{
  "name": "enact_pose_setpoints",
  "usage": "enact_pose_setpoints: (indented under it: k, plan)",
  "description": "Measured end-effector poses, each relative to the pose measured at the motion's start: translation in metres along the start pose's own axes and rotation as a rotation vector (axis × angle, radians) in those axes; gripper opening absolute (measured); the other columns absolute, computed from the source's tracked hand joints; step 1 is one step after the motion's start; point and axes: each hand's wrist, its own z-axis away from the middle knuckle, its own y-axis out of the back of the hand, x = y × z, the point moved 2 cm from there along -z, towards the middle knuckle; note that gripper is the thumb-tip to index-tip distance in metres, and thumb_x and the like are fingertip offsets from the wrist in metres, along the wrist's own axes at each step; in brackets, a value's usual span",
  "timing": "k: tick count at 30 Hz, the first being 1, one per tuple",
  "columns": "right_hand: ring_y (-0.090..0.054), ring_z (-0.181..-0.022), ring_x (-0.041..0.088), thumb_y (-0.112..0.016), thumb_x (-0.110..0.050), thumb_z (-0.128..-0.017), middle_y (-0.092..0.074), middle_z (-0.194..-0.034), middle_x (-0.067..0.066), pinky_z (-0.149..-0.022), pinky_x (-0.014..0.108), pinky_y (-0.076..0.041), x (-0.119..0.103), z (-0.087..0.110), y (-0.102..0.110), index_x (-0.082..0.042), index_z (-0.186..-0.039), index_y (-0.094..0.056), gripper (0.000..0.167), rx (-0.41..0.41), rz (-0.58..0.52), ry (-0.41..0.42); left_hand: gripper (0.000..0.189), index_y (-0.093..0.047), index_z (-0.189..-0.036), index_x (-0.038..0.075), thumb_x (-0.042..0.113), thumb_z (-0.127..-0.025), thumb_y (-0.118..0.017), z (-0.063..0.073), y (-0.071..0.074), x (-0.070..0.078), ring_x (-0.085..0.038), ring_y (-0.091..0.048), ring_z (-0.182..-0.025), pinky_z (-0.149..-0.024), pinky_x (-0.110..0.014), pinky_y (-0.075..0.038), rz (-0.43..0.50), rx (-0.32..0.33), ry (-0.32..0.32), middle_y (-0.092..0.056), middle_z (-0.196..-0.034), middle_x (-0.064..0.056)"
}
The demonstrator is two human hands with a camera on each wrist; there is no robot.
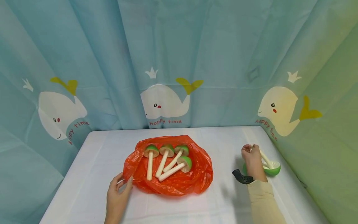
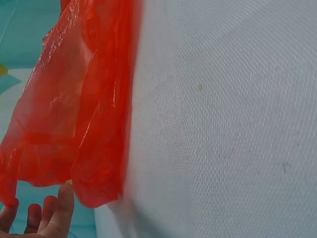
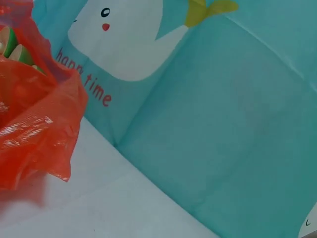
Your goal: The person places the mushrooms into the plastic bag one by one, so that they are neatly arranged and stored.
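A crumpled red plastic bag [image 1: 195,183] lies opened on the table. Several toy mushrooms [image 1: 149,165], with green caps and white stems, lie on it. My left hand [image 1: 118,193] pinches the bag's left edge between thumb and fingers. In the left wrist view its fingertips [image 2: 64,198] meet the red plastic. At the right side, my right hand [image 1: 253,160] has its curled fingers at the upper stem end of another toy mushroom [image 1: 275,170], whose cap sits upturned. Part of a second green cap [image 1: 244,169] shows beside my wrist, mostly hidden. The right wrist view does not show my hand.
A white-covered table [image 1: 223,140] carries everything. Blue-green curtains [image 1: 229,93] printed with whales hang behind and along both sides. A black wrist strap or mount [image 1: 242,177] sticks out left of my right wrist.
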Motion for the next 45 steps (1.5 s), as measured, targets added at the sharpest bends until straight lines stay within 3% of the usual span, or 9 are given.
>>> enact_pose_setpoints:
  k: [4, 11, 15, 23, 27, 33, 36, 41, 45]
  plan:
    - [-0.037, -0.059, 0.014, -0.050, -0.023, -0.097, -0.035, -0.092, -0.007, -0.057, 0.022, -0.037, -0.001, 0.008, 0.005, -0.043, -0.123, -0.032, 0.037, 0.009, -0.023, -0.013, 0.061, -0.042, -0.133, -0.001, 0.038, -0.090, -0.062, 0.000, 0.000, -0.001, -0.031, -0.051, -0.110, -0.075, -0.021, -0.052, 0.002, 0.004, -0.010, -0.044, -0.124, -0.017]
    - [-0.043, -0.061, 0.014, -0.045, -0.020, -0.099, -0.030, -0.103, -0.015, -0.060, 0.020, -0.040, -0.010, 0.017, 0.006, -0.037, -0.108, -0.030, 0.024, -0.053, -0.010, -0.046, 0.061, -0.042, -0.133, -0.001, 0.037, -0.090, -0.062, -0.001, 0.000, -0.003, -0.031, -0.051, -0.110, -0.071, -0.014, -0.050, 0.026, 0.003, -0.013, -0.043, -0.124, -0.017]
    - [-0.044, -0.061, 0.016, -0.046, -0.019, -0.099, -0.034, -0.098, -0.012, -0.059, 0.022, -0.041, -0.018, 0.019, 0.007, -0.034, -0.105, -0.031, 0.022, -0.082, -0.013, -0.052, 0.061, -0.042, -0.133, -0.001, 0.038, -0.090, -0.062, -0.002, 0.000, -0.005, -0.030, -0.051, -0.110, -0.071, -0.015, -0.050, 0.024, 0.004, -0.008, -0.044, -0.124, -0.017]
    - [-0.046, -0.056, 0.016, -0.042, -0.012, -0.099, -0.032, -0.100, -0.006, -0.047, 0.025, -0.044, -0.022, 0.029, 0.009, -0.027, -0.105, -0.024, 0.024, -0.126, 0.201, 0.027, 0.063, -0.041, -0.133, -0.001, 0.040, -0.090, -0.061, -0.002, -0.003, -0.002, -0.032, -0.050, -0.110, -0.075, -0.024, -0.053, 0.022, 0.002, 0.007, -0.043, -0.126, -0.018]
    - [-0.047, -0.057, 0.015, -0.046, -0.010, -0.097, -0.042, -0.087, 0.002, -0.047, 0.024, -0.044, -0.018, 0.037, 0.010, -0.021, -0.104, -0.025, 0.024, -0.121, 0.383, 0.122, 0.062, -0.041, -0.133, -0.001, 0.038, -0.091, -0.061, -0.001, -0.003, -0.001, -0.032, -0.050, -0.110, -0.075, -0.022, -0.053, 0.017, 0.004, -0.003, -0.044, -0.125, -0.018]
    - [-0.051, -0.060, 0.009, -0.049, -0.014, -0.097, -0.052, -0.069, 0.002, -0.049, 0.021, -0.045, -0.008, 0.047, 0.015, -0.007, -0.096, -0.045, 0.008, -0.114, 0.887, 0.268, 0.062, -0.040, -0.133, -0.002, 0.037, -0.091, -0.062, -0.001, -0.002, -0.003, -0.031, -0.051, -0.110, -0.075, -0.022, -0.053, 0.023, -0.008, -0.004, -0.043, -0.126, -0.018]
    - [-0.054, -0.065, 0.005, -0.049, -0.016, -0.097, -0.055, -0.072, -0.002, -0.053, 0.018, -0.047, -0.003, 0.047, 0.020, -0.004, -0.098, -0.049, 0.012, -0.139, 1.132, 0.368, 0.062, -0.040, -0.134, -0.001, 0.038, -0.090, -0.062, -0.001, -0.002, -0.004, -0.031, -0.051, -0.111, -0.075, -0.022, -0.053, 0.026, -0.010, 0.000, -0.043, -0.126, -0.018]
    - [-0.055, -0.076, 0.000, -0.050, -0.023, -0.096, -0.056, -0.086, -0.008, -0.063, 0.016, -0.049, 0.003, 0.046, 0.029, 0.003, -0.129, -0.036, 0.044, -0.185, 1.436, 0.564, 0.064, -0.040, -0.134, -0.002, 0.038, -0.090, -0.062, 0.000, -0.002, -0.004, -0.031, -0.051, -0.110, -0.074, -0.022, -0.053, 0.032, -0.007, 0.002, -0.042, -0.126, -0.019]
    - [-0.055, -0.076, -0.001, -0.052, -0.026, -0.096, -0.058, -0.101, 0.005, -0.065, 0.017, -0.050, 0.010, 0.048, 0.034, 0.008, -0.137, -0.029, 0.058, -0.213, 1.604, 0.680, 0.062, -0.040, -0.133, -0.002, 0.036, -0.091, -0.063, 0.001, -0.002, -0.004, -0.028, -0.051, -0.109, -0.073, -0.019, -0.052, 0.047, -0.005, 0.005, -0.043, -0.126, -0.018]
